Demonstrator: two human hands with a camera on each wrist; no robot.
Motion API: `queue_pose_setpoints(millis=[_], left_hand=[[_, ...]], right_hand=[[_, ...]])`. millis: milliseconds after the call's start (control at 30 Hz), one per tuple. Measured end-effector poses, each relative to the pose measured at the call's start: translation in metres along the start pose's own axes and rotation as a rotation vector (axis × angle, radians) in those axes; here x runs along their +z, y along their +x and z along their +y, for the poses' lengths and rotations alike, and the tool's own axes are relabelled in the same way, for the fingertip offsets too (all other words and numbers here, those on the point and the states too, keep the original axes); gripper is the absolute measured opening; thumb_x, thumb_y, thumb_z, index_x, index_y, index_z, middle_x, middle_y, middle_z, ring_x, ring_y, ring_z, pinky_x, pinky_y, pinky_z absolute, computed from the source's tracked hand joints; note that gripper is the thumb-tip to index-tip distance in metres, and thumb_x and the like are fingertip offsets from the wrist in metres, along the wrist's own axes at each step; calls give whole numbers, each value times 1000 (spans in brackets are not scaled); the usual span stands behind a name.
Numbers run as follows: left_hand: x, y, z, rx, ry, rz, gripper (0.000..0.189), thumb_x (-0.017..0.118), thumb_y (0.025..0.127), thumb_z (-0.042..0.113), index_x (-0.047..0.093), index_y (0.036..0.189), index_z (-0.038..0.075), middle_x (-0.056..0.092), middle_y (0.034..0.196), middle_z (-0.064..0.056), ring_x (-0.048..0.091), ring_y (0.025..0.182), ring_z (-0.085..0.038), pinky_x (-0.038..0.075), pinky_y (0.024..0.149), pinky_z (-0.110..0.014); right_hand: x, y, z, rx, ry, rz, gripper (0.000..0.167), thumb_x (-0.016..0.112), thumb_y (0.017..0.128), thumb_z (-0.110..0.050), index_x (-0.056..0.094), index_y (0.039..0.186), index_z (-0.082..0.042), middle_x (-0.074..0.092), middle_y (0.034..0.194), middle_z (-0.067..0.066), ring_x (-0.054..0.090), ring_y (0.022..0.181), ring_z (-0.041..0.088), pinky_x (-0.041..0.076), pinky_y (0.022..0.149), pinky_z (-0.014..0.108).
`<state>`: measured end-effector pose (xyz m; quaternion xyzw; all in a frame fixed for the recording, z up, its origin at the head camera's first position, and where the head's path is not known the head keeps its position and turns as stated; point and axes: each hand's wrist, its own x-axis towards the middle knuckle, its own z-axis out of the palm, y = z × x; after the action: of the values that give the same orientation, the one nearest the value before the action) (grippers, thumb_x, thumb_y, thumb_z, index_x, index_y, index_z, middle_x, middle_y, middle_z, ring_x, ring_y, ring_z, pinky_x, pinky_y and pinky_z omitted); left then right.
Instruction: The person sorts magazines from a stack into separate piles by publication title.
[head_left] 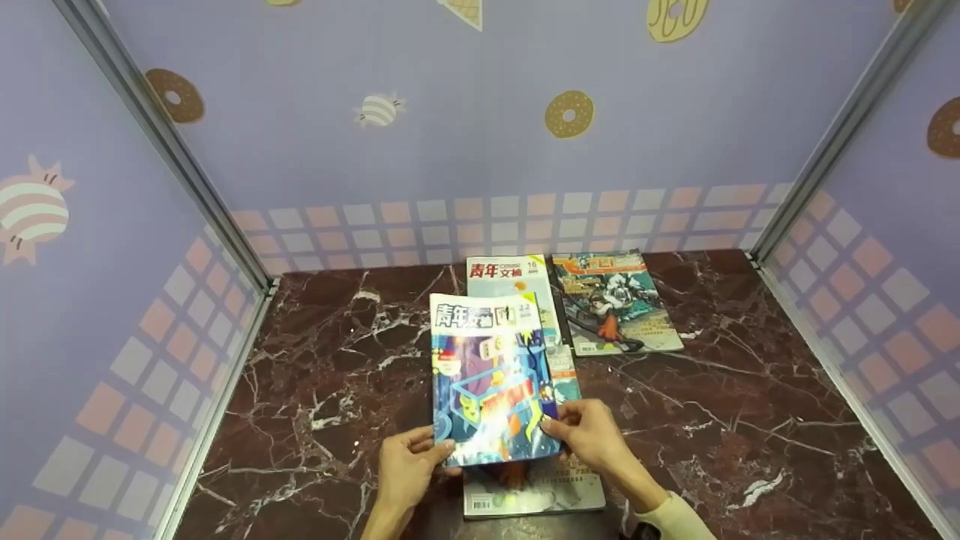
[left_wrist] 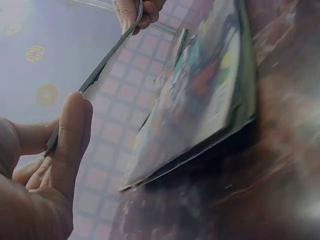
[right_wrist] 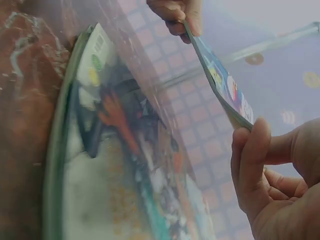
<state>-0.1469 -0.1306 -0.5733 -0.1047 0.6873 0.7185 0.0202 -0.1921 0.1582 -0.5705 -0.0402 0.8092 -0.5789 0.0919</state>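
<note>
Both hands hold a magazine (head_left: 491,375) with a colourful blue and purple cover by its lower edges. The left hand (head_left: 405,465) pinches its lower left corner, thumb on the cover. At the lower right edge, the right hand (head_left: 592,435) grips it the same way. The wrist views show this magazine raised above the table, thin and seen edge-on. Beneath it lies another magazine (head_left: 536,495), partly covered, with a barcode at its bottom left; in the right wrist view this lower magazine (right_wrist: 115,150) looks thick, perhaps a stack.
Behind, a white-covered magazine (head_left: 506,268) lies near the back wall, partly hidden by the held one. To its right is a magazine (head_left: 619,300) with a teal illustrated cover. The dark red marbled table (head_left: 337,405) is bordered by purple patterned walls (head_left: 465,135) on three sides.
</note>
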Motion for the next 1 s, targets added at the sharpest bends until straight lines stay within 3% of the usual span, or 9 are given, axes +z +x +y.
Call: queue_pose_setpoints(millis=[167, 367, 500, 767, 1000], left_hand=[[-9, 13, 12, 27, 13, 42, 55, 79, 91, -10, 55, 135, -30, 76, 101, -29, 81, 70, -21, 68, 67, -41], [-18, 40, 21, 54, 64, 77, 51, 79, 92, -9, 57, 134, -28, 75, 106, -41, 79, 59, -22, 67, 64, -36], [-25, 59, 24, 61, 96, 70, 51, 79, 94, -7, 58, 136, -26, 72, 116, -44, 82, 67, -27, 67, 66, -37], [-49, 90, 30, 46, 175, 131, 50, 80, 94, -5, 60, 136, -23, 73, 118, -41, 80, 62, -23, 67, 66, -34], [-64, 122, 30, 33, 232, 136, 50, 80, 95, -3, 61, 137, -21, 74, 120, -40, 82, 67, -28, 68, 73, -40]], right_hand=[[9, 19, -13, -69, -46, 28, 19, 81, 96, -6, 70, 80, 0, 69, 63, 5, 70, 47, 29, 60, 50, 44], [20, 51, -23, -99, -92, 51, 20, 81, 95, -5, 71, 78, -3, 70, 62, 7, 65, 43, 15, 61, 51, 49], [27, 70, -27, -79, -99, 67, 19, 80, 96, -5, 72, 78, -3, 73, 65, 7, 65, 43, 12, 63, 55, 52], [51, 105, -41, -63, -143, 60, 17, 80, 97, -8, 74, 82, -2, 74, 70, 10, 75, 56, 36, 63, 54, 44], [71, 137, -43, -50, -164, 47, 29, 76, 97, -5, 65, 70, -6, 69, 69, 8, 80, 67, 37, 66, 58, 39]])
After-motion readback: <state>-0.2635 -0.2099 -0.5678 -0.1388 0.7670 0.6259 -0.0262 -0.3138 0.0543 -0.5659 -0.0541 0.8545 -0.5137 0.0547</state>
